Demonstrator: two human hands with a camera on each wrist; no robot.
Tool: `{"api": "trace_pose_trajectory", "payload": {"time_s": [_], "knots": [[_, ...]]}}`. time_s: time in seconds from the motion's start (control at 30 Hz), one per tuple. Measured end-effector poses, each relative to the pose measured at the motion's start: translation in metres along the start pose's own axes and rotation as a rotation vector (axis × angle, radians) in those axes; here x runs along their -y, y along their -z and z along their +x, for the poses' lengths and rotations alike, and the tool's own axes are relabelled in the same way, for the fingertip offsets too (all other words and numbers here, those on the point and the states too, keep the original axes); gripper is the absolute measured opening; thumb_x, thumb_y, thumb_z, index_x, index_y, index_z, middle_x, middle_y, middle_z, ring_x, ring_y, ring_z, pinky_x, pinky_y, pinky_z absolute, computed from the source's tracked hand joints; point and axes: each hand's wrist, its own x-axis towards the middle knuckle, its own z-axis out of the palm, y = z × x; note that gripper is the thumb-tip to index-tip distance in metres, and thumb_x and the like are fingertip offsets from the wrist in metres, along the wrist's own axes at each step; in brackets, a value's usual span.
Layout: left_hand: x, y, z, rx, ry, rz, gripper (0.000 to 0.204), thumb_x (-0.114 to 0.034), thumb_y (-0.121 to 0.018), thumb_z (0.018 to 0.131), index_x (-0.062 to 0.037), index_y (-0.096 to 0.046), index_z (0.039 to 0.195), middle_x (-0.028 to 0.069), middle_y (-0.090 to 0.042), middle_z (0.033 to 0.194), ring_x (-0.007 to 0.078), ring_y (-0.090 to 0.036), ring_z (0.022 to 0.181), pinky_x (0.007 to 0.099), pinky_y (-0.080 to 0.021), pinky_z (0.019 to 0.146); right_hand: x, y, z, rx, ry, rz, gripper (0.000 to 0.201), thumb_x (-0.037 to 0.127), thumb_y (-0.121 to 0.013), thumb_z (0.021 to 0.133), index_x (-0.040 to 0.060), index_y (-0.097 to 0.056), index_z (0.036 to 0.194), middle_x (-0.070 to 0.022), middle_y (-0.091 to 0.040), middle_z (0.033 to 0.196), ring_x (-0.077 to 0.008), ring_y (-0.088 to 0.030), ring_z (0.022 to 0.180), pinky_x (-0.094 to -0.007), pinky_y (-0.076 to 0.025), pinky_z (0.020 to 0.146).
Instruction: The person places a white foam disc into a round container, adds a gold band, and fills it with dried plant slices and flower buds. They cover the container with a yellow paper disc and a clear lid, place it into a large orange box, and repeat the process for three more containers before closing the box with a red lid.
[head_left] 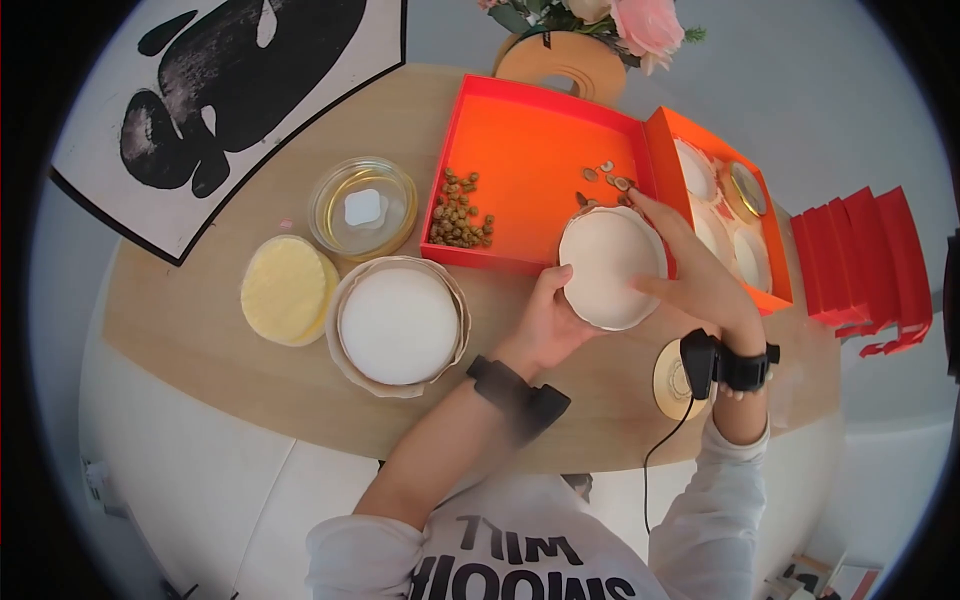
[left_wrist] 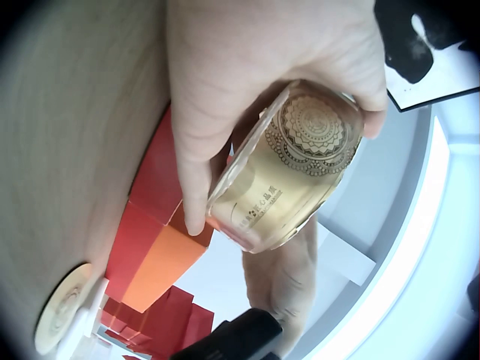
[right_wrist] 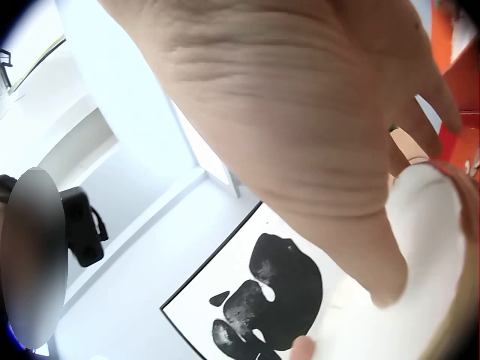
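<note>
A round cream-coloured cup (head_left: 608, 262) with a wavy rim is held tilted between both hands. Its outside, in the left wrist view, carries a lace-like round print and lettering. My left hand (head_left: 553, 315) grips its lower left side, thumb on the rim and fingers underneath. On the opposite side, my right hand (head_left: 695, 262) holds the edge, its thumb over the rim and its fingers along the outside. The right wrist view shows that thumb against the pale inner wall. Just beyond the cup, several small brown-and-pale pieces (head_left: 591, 174) lie in a shallow orange box (head_left: 530, 130).
Small brown-green balls (head_left: 458, 215) fill the box's left corner. Left stand a paper-lined bowl (head_left: 462, 330), a glass bowl (head_left: 400, 235) and a yellow round (head_left: 285, 290). Right are an orange box of round containers (head_left: 752, 268), red boxes (head_left: 860, 255) and a round disc (head_left: 668, 380).
</note>
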Motion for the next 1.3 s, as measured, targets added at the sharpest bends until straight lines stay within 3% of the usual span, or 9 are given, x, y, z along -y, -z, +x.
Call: {"api": "trace_pose_trajectory", "payload": {"time_s": [0.1,0.23,0.47,0.63,0.7,0.93,1.03,1.13,1.3], "knots": [[-0.002,-0.002,-0.001,-0.033,-0.007,-0.001,0.064,-0.041,-0.049,0.078,-0.0069,-0.029,0.129,0.0118,-0.040,0.127,0.0272,-0.041,0.115,0.0464,-0.034,0.095,0.040,-0.001,0.000,-0.114,0.182,-0.083,0.064,0.004,-0.063,0.068,0.0069,-0.036,0.127,-0.0116,-0.040,0.127,-0.0268,-0.036,0.119,-0.0359,-0.030,0.099],[0.000,-0.014,-0.006,-0.129,-0.046,0.081,0.062,-0.041,-0.049,0.078,-0.0072,-0.031,0.127,0.0122,-0.042,0.124,0.0268,-0.046,0.111,0.0443,-0.038,0.092,0.084,-0.031,0.012,-0.025,0.574,-0.147,0.038,0.011,-0.063,0.070,0.0064,-0.054,0.106,-0.0075,-0.054,0.110,-0.0261,-0.050,0.101,-0.0358,-0.039,0.085],[-0.004,0.004,0.000,-0.058,0.042,0.099,0.063,-0.038,-0.053,0.074,-0.0070,-0.035,0.125,0.0103,-0.050,0.116,0.0243,-0.053,0.101,0.0380,-0.048,0.078,0.163,-0.145,0.067,0.009,0.815,-0.352,0.020,0.016,-0.062,0.065,0.0098,-0.059,0.084,-0.0047,-0.053,0.082,-0.0188,-0.054,0.083,-0.0353,-0.041,0.068],[0.008,0.012,0.011,0.023,-0.008,-0.072,0.064,-0.032,-0.052,0.075,-0.0111,-0.027,0.131,0.0099,-0.035,0.130,0.0277,-0.036,0.119,0.0443,-0.032,0.097,0.190,-0.200,0.111,-0.065,0.748,-0.446,0.022,0.014,-0.062,0.064,0.0087,-0.059,0.085,-0.0061,-0.054,0.083,-0.0211,-0.054,0.078,-0.0344,-0.038,0.063],[0.007,0.014,0.010,0.091,0.025,-0.077,0.065,-0.030,-0.051,0.076,-0.0129,-0.024,0.132,0.0092,-0.029,0.134,0.0289,-0.030,0.123,0.0464,-0.026,0.101,0.190,-0.212,0.119,0.060,0.680,-0.491,0.023,0.013,-0.063,0.063,0.0082,-0.058,0.086,-0.0068,-0.055,0.084,-0.0213,-0.054,0.078,-0.0340,-0.039,0.063],[0.009,0.016,0.011,0.123,0.083,-0.137,0.067,-0.029,-0.052,0.076,-0.0119,-0.021,0.133,0.0092,-0.026,0.136,0.0280,-0.028,0.124,0.0444,-0.024,0.102,0.190,-0.221,0.133,0.138,0.702,-0.471,0.014,0.010,-0.060,0.066,0.0063,-0.060,0.079,-0.0101,-0.058,0.078,-0.0249,-0.059,0.073,-0.0327,-0.047,0.057],[0.015,0.056,0.032,0.240,0.266,-0.299,0.069,-0.030,-0.053,0.075,-0.0099,-0.021,0.133,0.0095,-0.027,0.135,0.0260,-0.030,0.122,0.0404,-0.025,0.102,0.187,-0.204,0.139,0.171,0.657,-0.301,0.010,0.008,-0.058,0.068,0.0055,-0.060,0.077,-0.0127,-0.058,0.077,-0.0284,-0.061,0.073,-0.0364,-0.049,0.058],[0.023,0.045,0.023,-0.046,0.039,-0.176,0.068,-0.031,-0.054,0.074,-0.0084,-0.024,0.131,0.0097,-0.029,0.133,0.0246,-0.032,0.120,0.0372,-0.027,0.100,0.185,-0.192,0.147,0.155,0.633,-0.229,0.008,0.008,-0.056,0.070,0.0050,-0.060,0.077,-0.0136,-0.059,0.078,-0.0294,-0.060,0.074,-0.0379,-0.049,0.061],[0.007,0.020,0.004,-0.173,-0.005,-0.038,0.063,-0.037,-0.050,0.077,-0.0094,-0.029,0.129,0.0068,-0.036,0.129,0.0229,-0.037,0.117,0.0394,-0.031,0.097,0.181,-0.126,0.118,-0.330,0.709,0.226,0.017,0.006,-0.054,0.075,0.0041,-0.060,0.091,-0.0125,-0.061,0.084,-0.0290,-0.059,0.073,-0.0366,-0.049,0.059]]}}
